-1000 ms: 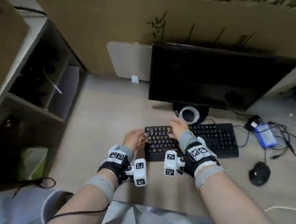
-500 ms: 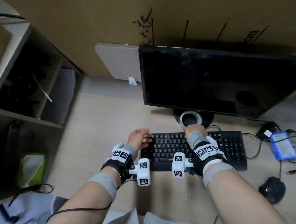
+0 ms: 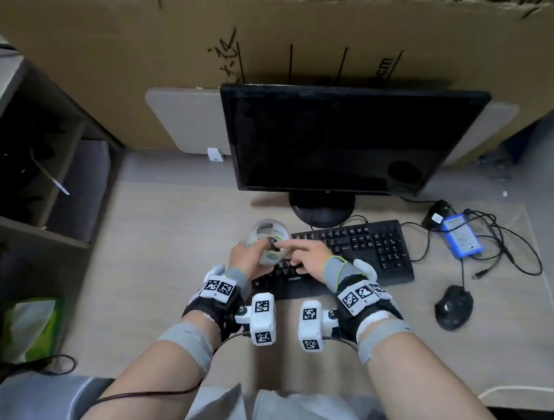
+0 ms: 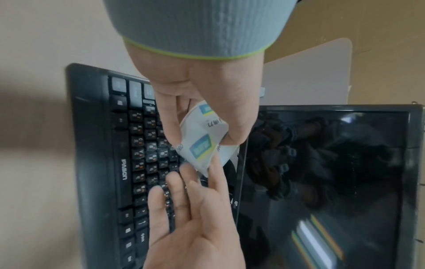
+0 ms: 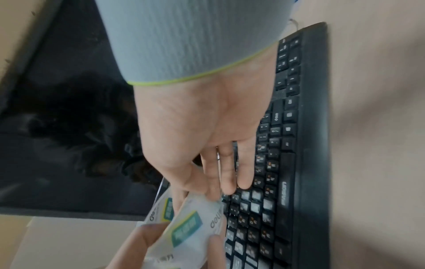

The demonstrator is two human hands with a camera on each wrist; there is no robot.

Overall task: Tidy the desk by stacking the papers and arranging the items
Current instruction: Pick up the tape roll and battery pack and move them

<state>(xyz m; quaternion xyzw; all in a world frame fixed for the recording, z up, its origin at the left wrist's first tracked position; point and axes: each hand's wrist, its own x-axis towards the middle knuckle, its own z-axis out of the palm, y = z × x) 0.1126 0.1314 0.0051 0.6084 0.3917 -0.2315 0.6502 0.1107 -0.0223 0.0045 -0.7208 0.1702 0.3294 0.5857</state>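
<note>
A roll of clear tape [image 3: 269, 237] with a white, blue-and-yellow label is held up over the left end of the black keyboard [image 3: 358, 245]. My left hand [image 3: 251, 255] pinches the tape roll [image 4: 202, 147] between thumb and fingers. My right hand [image 3: 299, 249] reaches in from the right with its fingers [image 5: 226, 172] straight; the index tip touches the tape roll [image 5: 187, 227]. Part of the roll is hidden behind my left fingers. No papers are in sight.
A dark monitor [image 3: 349, 139] stands behind the keyboard, with cardboard [image 3: 149, 53] behind it. A black mouse [image 3: 453, 307] and a blue power pack [image 3: 462, 236] with tangled cables lie to the right. A dark shelf [image 3: 32, 225] with a tissue pack [image 3: 28, 327] stands on the left.
The tape roll left the monitor's base, where my right hand reached for it, and came left. My left hand rose from beside the keyboard and now holds it.
</note>
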